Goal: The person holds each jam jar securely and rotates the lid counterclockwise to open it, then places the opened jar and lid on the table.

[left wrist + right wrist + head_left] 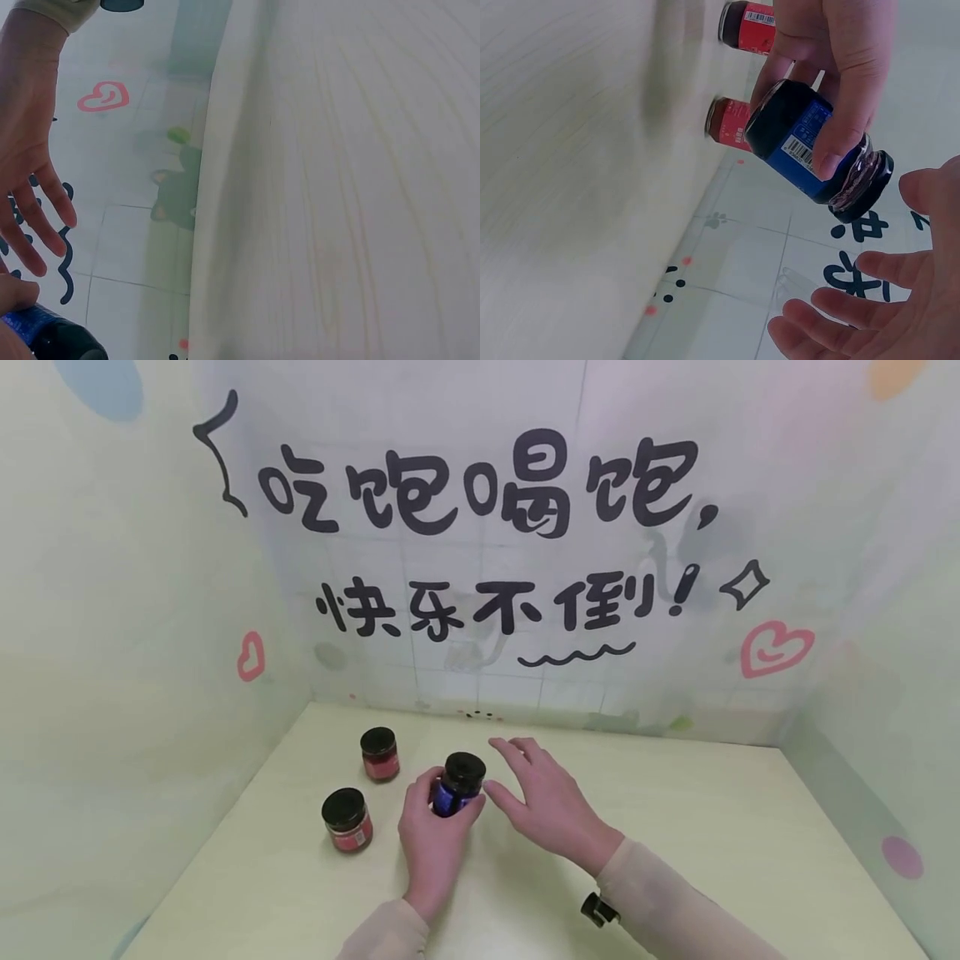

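Note:
A dark glass jar (454, 793) with a blue label and a black lid is gripped by my left hand (437, 839), thumb on one side and fingers on the other. In the right wrist view the jar (802, 142) is tilted and held off the table, its barcode showing. Just right of the jar, my right hand (551, 802) is spread with nothing in it, fingers apart and near the lid. In the left wrist view only the jar's dark lid end (67, 341) shows at the lower corner.
Two jars with red labels stand on the table to the left, a nearer red-label jar (348, 821) and a farther red-label jar (380, 755). The pale table (712, 827) meets a printed backdrop (480, 685) behind, with side walls left and right.

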{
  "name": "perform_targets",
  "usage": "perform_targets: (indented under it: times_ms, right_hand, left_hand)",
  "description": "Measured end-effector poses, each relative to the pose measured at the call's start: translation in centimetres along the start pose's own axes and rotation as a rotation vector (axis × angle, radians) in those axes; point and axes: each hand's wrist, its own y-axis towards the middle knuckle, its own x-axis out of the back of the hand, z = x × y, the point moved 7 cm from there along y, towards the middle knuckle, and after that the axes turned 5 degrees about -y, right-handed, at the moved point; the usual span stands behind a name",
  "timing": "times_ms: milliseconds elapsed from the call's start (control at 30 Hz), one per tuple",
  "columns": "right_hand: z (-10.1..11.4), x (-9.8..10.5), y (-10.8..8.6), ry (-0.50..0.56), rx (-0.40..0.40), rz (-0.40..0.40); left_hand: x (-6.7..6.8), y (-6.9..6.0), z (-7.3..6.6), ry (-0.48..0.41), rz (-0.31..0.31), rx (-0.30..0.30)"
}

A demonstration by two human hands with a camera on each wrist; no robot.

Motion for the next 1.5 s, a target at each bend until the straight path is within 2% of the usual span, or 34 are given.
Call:
perform_targets:
  times_ms: [133,367,700,867,1167,1500]
  right_hand:
    - [0.1,0.1,0.2,0.000,0.008,-0.013]
    - [0.2,0.1,0.1,0.002,0.005,-0.017]
    - [0.4,-0.2,0.2,0.035,-0.042,-0.006]
    - [0.4,-0.3,0.1,0.000,-0.098,0.004]
    - [0.1,0.2,0.2,-0.050,-0.177,-0.002]
    - [0.2,0.5,-0.1,-0.043,-0.198,-0.053]
  left_hand:
    - [0.0,-0.1,-0.6,0.001,0.019,-0.035]
    - [0.0,-0.8,-1.1,0.024,0.041,-0.042]
    - [-0.2,-2.2,-2.2,0.063,0.070,-0.165]
    - [-0.6,-2.9,-2.8,0.096,0.099,-0.215]
    - [-1.2,-3.2,-3.9,0.121,0.164,-0.230]
    - [-1.1,-3.5,-4.5,0.135,0.165,-0.278]
